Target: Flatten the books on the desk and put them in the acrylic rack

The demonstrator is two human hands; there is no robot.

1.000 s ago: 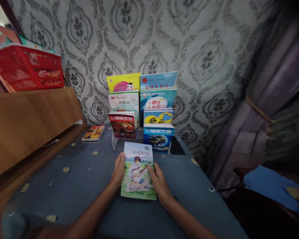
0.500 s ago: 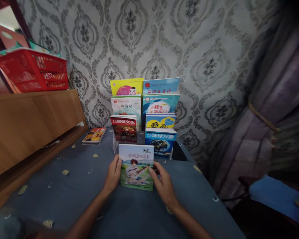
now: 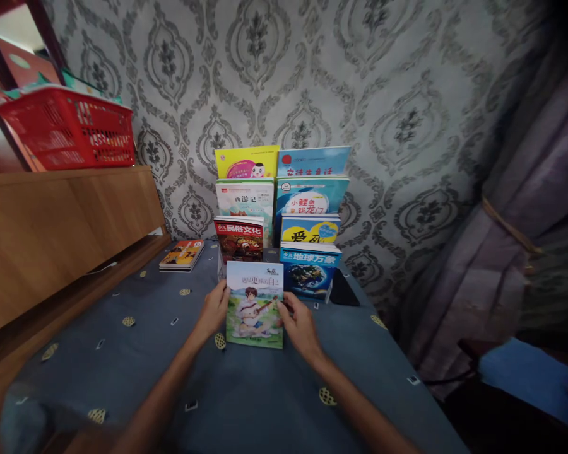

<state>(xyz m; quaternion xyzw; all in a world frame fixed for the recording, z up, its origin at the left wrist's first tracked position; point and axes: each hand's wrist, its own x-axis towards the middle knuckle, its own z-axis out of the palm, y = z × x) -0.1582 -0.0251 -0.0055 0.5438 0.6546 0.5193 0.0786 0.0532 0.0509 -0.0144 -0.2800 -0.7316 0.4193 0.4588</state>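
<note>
Between both hands I hold a book [image 3: 254,315] upright, its cover showing a figure playing a stringed instrument on grass. My left hand [image 3: 215,308] is closed on its left edge, and my right hand [image 3: 299,320] grips the right edge. Just behind it stand tiered books in two columns: a red-covered book [image 3: 239,239] on the left, partly overlapped by the held one, and a blue book with a globe [image 3: 308,274] on the right. Higher tiers show a white book [image 3: 246,200], a yellow book [image 3: 246,162] and a teal book [image 3: 312,195].
A small stack of orange books [image 3: 182,255] lies to the left on the blue patterned cloth [image 3: 161,366]. A dark flat object [image 3: 344,290] rests right of the tiers. The red basket [image 3: 76,129] sits on a wooden headboard [image 3: 71,233]; a curtain [image 3: 506,239] hangs at right.
The held book has moved slightly away from me and to the left, closer to the red-covered book. Both hands have travelled with it, and the camera view has shifted a little.
</note>
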